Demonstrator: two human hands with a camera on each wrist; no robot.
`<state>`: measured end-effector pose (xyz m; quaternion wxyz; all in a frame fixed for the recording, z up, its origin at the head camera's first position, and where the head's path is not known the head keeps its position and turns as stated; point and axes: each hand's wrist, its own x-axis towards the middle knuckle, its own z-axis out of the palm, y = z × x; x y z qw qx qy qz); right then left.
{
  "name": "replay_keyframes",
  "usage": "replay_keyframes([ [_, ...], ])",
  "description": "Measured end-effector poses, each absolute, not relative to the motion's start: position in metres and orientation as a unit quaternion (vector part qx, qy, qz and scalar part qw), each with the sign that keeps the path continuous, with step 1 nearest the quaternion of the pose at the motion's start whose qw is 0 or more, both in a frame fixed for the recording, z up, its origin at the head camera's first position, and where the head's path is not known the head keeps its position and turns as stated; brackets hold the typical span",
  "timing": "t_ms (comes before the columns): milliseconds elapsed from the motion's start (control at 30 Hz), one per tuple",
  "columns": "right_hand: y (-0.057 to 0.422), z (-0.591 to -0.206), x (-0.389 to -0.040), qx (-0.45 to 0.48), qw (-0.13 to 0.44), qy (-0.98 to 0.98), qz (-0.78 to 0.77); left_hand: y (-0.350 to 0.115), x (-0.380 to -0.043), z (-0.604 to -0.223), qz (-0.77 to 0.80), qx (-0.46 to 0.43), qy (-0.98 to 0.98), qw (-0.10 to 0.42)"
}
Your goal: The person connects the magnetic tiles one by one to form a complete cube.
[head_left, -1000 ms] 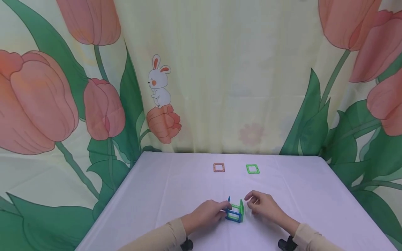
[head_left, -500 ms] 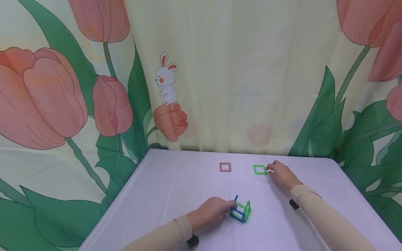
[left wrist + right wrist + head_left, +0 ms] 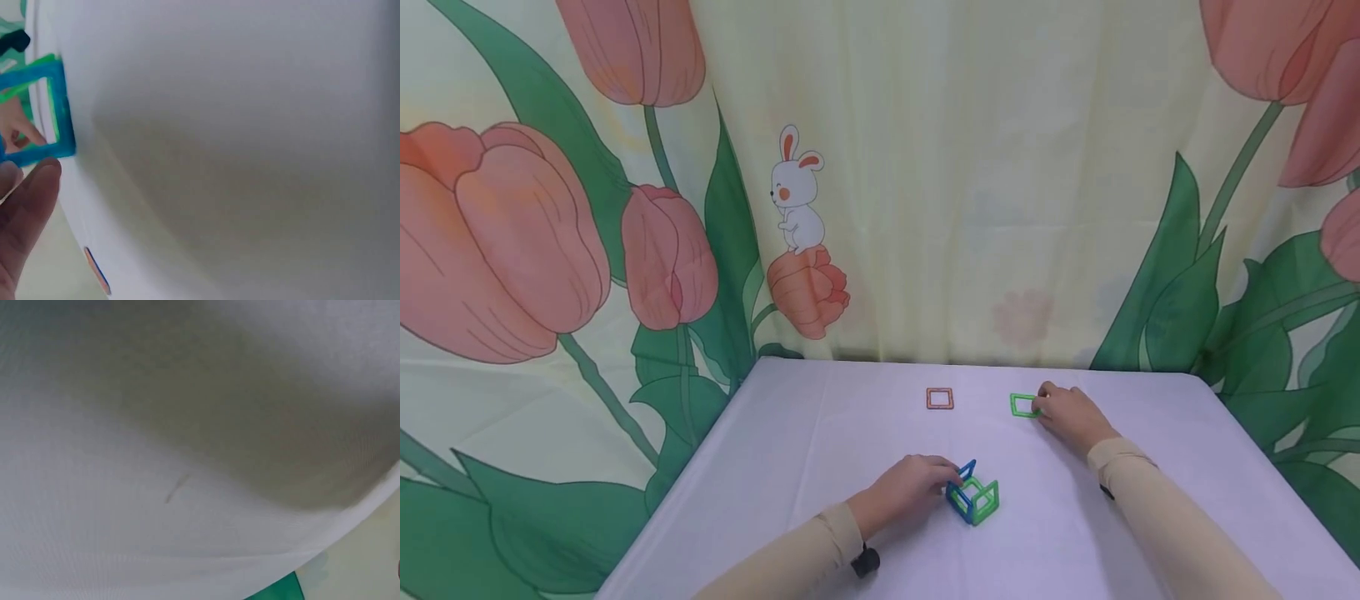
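In the head view my left hand (image 3: 904, 493) pinches a small open box of blue and green magnetic tile frames (image 3: 987, 514) at its blue side, near the middle of the table. The left wrist view has thumb and fingertips at the lower edge of a blue square frame (image 3: 61, 112), with a green one behind it. Farther back, my right hand (image 3: 1075, 418) has its fingers on the right edge of a flat green square frame (image 3: 1022, 416), partly covering it. The right wrist view misses the hand and the frame.
An orange square frame (image 3: 940, 407) lies flat toward the back, left of the green one. The white-covered table (image 3: 820, 433) ends at a curtain (image 3: 910, 250) printed with tulips and a rabbit.
My right hand has reached from beside the tile box to the green square at the back and taken its right edge. My left hand has turned the box slightly.
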<state>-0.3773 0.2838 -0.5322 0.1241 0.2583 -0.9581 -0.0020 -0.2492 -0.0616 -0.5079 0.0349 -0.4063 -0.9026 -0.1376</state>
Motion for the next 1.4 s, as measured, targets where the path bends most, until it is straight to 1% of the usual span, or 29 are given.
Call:
replay_keyframes([
  [200,0.286,-0.521,-0.370,0.249,0.109,-0.962,0.009,-0.052,-0.245,-0.511,-0.181,-0.375,-0.909,0.027],
  [433,0.285,-0.514,-0.366,0.217,0.034,-0.973,0.064,-0.037,-0.235,-0.509,-0.257,-0.272,-0.927,-0.031],
  [567,0.283,-0.514,-0.363,0.205,-0.004,-0.973,0.109,-0.031,-0.231,-0.507,-0.277,-0.239,-0.930,-0.032],
  [667,0.282,-0.514,-0.360,0.191,-0.022,-0.973,0.129,-0.029,-0.229,-0.505,-0.280,-0.230,-0.931,-0.029],
  [867,0.281,-0.511,-0.353,0.168,-0.043,-0.969,0.174,-0.030,-0.229,-0.502,-0.287,-0.215,-0.932,-0.049],
  [967,0.280,-0.509,-0.351,0.150,-0.056,-0.967,0.200,-0.031,-0.229,-0.504,-0.270,-0.221,-0.936,-0.053],
  [1200,0.282,-0.505,-0.348,0.122,-0.070,-0.961,0.237,-0.031,-0.227,-0.510,-0.225,-0.251,-0.941,-0.026],
  [1400,0.283,-0.502,-0.343,0.108,-0.076,-0.956,0.262,-0.031,-0.226,-0.507,-0.200,-0.244,-0.948,-0.034],
])
